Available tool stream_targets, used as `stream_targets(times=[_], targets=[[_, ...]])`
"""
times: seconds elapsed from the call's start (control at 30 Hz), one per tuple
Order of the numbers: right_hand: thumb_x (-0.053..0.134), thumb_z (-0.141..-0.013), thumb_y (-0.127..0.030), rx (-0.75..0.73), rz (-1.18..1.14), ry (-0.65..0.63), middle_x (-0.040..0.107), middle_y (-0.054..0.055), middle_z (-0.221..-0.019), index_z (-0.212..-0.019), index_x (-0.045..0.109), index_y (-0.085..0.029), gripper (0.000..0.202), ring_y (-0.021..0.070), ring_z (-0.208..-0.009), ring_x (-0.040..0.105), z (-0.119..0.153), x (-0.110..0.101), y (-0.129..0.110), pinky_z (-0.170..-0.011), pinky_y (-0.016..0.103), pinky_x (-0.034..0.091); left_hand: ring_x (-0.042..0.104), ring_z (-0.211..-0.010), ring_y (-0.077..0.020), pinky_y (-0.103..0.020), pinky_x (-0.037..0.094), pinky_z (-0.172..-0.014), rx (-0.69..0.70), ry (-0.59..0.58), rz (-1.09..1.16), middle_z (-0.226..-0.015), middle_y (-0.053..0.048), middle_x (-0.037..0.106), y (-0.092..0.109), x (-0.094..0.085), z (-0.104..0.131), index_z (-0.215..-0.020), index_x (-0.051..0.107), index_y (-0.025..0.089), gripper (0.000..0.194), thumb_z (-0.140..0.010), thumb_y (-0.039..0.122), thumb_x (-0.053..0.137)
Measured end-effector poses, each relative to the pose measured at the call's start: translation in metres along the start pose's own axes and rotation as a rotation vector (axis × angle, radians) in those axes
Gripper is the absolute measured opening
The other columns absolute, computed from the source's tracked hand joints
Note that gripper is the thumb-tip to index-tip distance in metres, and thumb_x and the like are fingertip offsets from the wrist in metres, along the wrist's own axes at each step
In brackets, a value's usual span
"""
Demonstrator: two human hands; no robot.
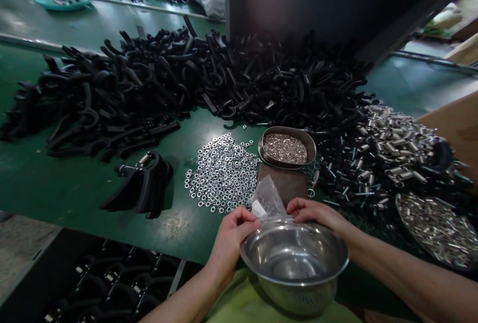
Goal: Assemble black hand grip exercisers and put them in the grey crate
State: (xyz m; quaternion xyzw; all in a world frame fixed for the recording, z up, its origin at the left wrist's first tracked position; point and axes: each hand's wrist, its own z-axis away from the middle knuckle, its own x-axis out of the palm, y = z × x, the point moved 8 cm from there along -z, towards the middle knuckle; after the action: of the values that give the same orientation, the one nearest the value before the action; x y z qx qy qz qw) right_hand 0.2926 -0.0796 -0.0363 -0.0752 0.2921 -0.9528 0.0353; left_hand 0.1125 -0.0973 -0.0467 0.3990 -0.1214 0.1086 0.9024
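A clear plastic bag with a white label lies at the table's front, just beyond the far rim of a shiny metal bowl. My left hand is closed in a pinch on the bag's near left edge, close to the bowl's rim. On the other side, my right hand has its curled fingers closed at the bag's right edge; the exact grip is partly hidden. The bowl rests at my lap, tilted slightly, and no parts show inside it. Small metal rings or nuts lie in a heap left of the bag.
An oval tin of tiny metal pieces stands behind a brown block. Black curved handles are piled across the back. Springs and a dish of metal pins lie right. A crate of black parts sits below left.
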Motion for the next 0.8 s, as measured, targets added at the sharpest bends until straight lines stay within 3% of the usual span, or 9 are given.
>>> stream_targets(times=[0.27, 0.53, 0.8], targets=[[0.057, -0.048, -0.011, 0.015, -0.017, -0.011, 0.056, -0.004, -0.057, -0.068, 0.062, -0.019, 0.022, 0.0096, -0.050, 0.048, -0.001, 0.002, -0.001, -0.045, 0.021, 0.033, 0.048, -0.051, -0.0078, -0.019, 0.032, -0.052, -0.004, -0.052, 0.025, -0.058, 0.003, 0.055, -0.004, 0.002, -0.004, -0.066, 0.055, 0.016, 0.016, -0.065, 0.024, 0.069], [0.056, -0.046, -0.007, 0.039, 0.001, -0.007, 0.056, -0.003, -0.061, -0.068, 0.060, -0.019, 0.025, 0.0098, -0.054, 0.050, 0.007, 0.006, 0.000, -0.047, 0.021, 0.035, 0.052, -0.054, -0.0088, -0.020, 0.035, -0.053, -0.113, -0.268, -0.056, -0.063, 0.000, 0.061, -0.001, 0.011, -0.008, -0.069, 0.061, 0.014, 0.020, -0.058, 0.023, 0.075], [0.056, -0.047, -0.010, 0.070, 0.041, 0.039, 0.057, -0.003, -0.059, -0.068, 0.058, -0.020, 0.023, 0.0110, -0.052, 0.050, 0.006, 0.004, -0.001, -0.047, 0.022, 0.035, 0.050, -0.054, -0.0078, -0.019, 0.034, -0.052, -0.094, -0.254, 0.020, -0.063, 0.001, 0.059, -0.004, 0.011, -0.005, -0.070, 0.058, 0.015, 0.025, -0.059, 0.028, 0.076]])
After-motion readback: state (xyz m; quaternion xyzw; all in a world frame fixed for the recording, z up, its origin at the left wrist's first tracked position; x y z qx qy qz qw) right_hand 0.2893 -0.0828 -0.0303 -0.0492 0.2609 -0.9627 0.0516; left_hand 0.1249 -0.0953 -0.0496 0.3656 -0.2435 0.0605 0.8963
